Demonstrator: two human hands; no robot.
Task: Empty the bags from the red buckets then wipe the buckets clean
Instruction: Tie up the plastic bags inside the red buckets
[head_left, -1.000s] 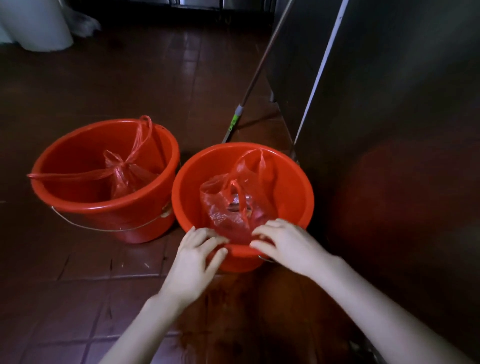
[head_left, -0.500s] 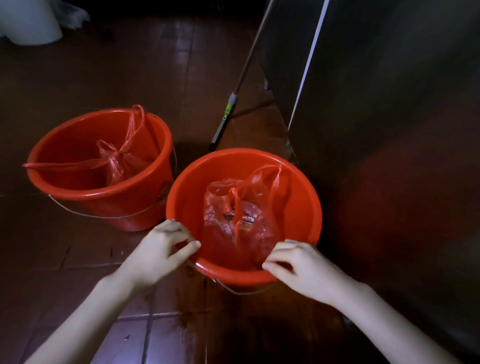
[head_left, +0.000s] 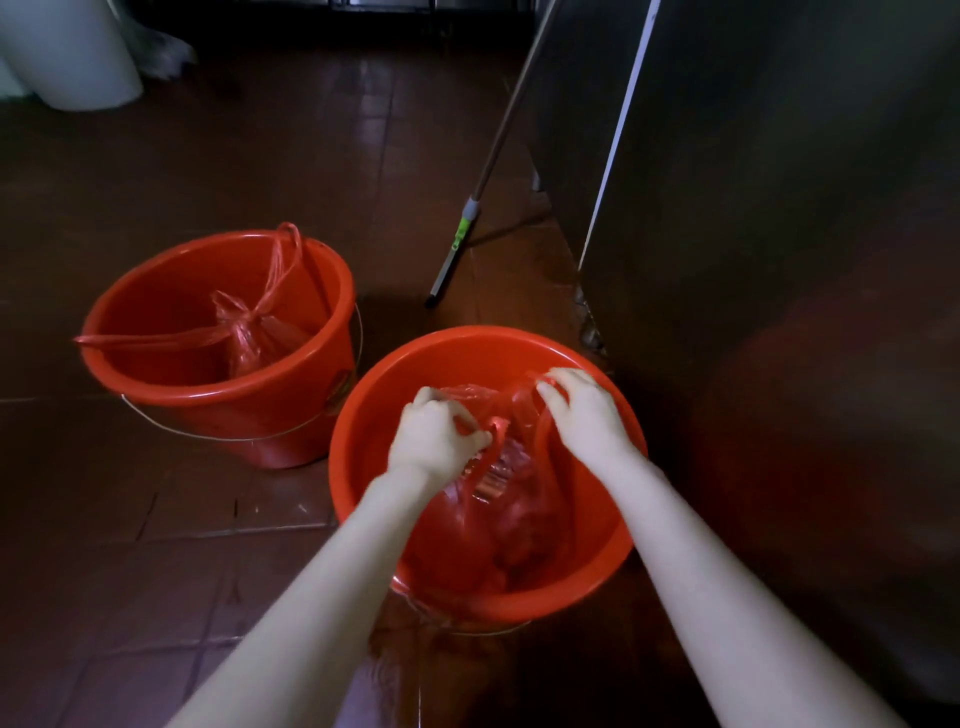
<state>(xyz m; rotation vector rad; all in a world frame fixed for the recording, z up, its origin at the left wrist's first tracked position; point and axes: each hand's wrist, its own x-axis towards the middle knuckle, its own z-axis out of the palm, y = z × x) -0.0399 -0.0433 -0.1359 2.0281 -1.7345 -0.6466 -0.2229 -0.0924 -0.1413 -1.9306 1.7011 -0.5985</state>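
Observation:
Two red buckets stand on the tiled floor. The near bucket holds a red see-through plastic bag with something clear inside. My left hand is closed on the bag's left handle inside the bucket. My right hand grips the bag's right handle at the far side. The far-left bucket holds a knotted red bag whose handles drape over the rim.
A mop handle leans against a dark metal cabinet that fills the right side. A white rounded object stands at the far left. The brown floor tiles look wet near the buckets.
Both hands left the near bucket's rim, reached inside and took hold of the bag's handles. The view has shifted so the bucket sits closer beneath me.

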